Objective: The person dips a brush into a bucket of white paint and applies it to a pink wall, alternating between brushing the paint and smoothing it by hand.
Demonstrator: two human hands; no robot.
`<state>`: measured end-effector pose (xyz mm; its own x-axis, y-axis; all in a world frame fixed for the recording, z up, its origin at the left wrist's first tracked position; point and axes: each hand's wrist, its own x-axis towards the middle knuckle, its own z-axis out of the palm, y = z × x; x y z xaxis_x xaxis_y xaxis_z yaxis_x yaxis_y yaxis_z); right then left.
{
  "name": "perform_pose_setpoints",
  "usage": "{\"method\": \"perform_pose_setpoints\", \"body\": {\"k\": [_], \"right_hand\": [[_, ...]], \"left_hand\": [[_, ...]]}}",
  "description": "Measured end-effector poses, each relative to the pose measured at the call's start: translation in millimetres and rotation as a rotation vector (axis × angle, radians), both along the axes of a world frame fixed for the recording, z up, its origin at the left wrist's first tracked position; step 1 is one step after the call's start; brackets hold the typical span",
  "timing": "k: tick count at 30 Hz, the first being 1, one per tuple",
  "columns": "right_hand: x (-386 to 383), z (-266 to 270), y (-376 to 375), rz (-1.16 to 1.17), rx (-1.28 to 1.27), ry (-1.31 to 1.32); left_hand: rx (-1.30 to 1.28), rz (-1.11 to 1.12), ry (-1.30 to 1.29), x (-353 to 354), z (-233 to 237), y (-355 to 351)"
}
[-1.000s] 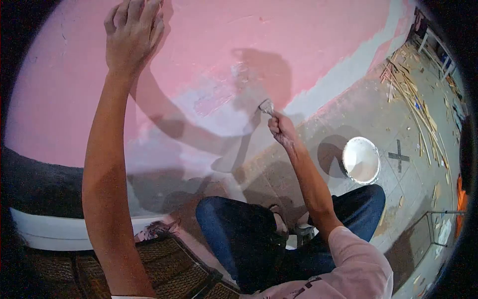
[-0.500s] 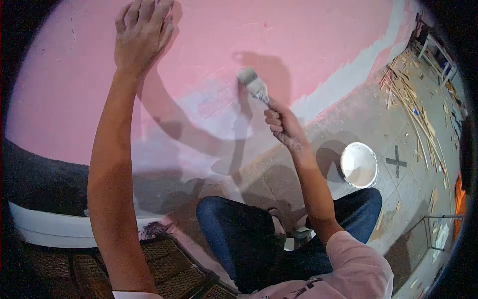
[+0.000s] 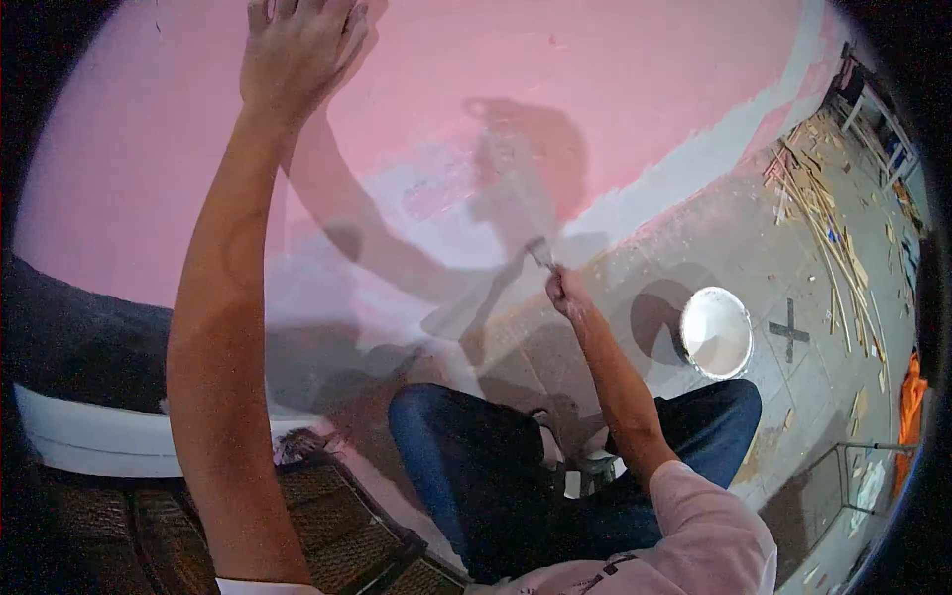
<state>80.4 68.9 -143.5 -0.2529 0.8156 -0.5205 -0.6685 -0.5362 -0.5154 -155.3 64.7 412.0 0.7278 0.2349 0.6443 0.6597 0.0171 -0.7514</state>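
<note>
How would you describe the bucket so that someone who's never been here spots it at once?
Start at the pink wall and go down to the grey floor. Just beyond the person's bent right knee, left of the dark cross mark, stands the bucket. Round, white and open-topped, it stands out from the flat cross and the thin wooden strips farther right.

Brush (image 3: pixel 540 253): flat head, handle gripped in right hand (image 3: pixel 565 290), bristle end pointing up and toward left, handle sloping down to right. Bristles greyish, slightly blurred; held over low, pale part of wall (image 3: pixel 674 79), contact with surface cannot be told. Wall: mostly pink, spreading across upper view; whitish patch low at centre, ragged-edged, with pink showing through in streaks. Pale band runs along lower edge toward upper right, border with pink uneven. Small reddish marks on pink above.
</note>
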Motion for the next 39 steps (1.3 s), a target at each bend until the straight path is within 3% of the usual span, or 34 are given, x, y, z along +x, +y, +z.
{"method": "perform_pose_setpoints", "body": {"k": [4,7,14,17,20,23,26,32,37,39], "right_hand": [[3,129,-17,0.139,0.255,0.115],[19,164,-43,0.138,0.234,0.117],[0,87,-12,0.039,0.043,0.206],[-17,171,-12,0.076,0.202,0.184],[4,167,-42,0.15,0.34,0.087],[26,127,-63,0.124,0.136,0.211],[9,67,-32,-0.009,-0.058,0.231],[-9,251,-38,0.134,0.319,0.322],[24,309,-74,0.149,0.497,0.193],[29,307,-70,0.113,0.526,0.105]], "left_hand": [[0.005,-0.034,-0.001,-3,-1,4],[0.001,-0.019,-0.003,-2,1,2],[0.039,-0.069,0.008,-3,0,5],[-0.004,-0.016,0.006,1,2,-5],[0.001,-0.025,0.007,-1,3,-2],[0.015,-0.021,0.027,-2,4,-1],[0.018,-0.003,0.019,1,3,-3],[0.0,-0.034,0.005,-1,4,-4],[0.02,-0.04,0.002,-4,7,0],[0.021,-0.039,0.001,-1,2,-2]]}}
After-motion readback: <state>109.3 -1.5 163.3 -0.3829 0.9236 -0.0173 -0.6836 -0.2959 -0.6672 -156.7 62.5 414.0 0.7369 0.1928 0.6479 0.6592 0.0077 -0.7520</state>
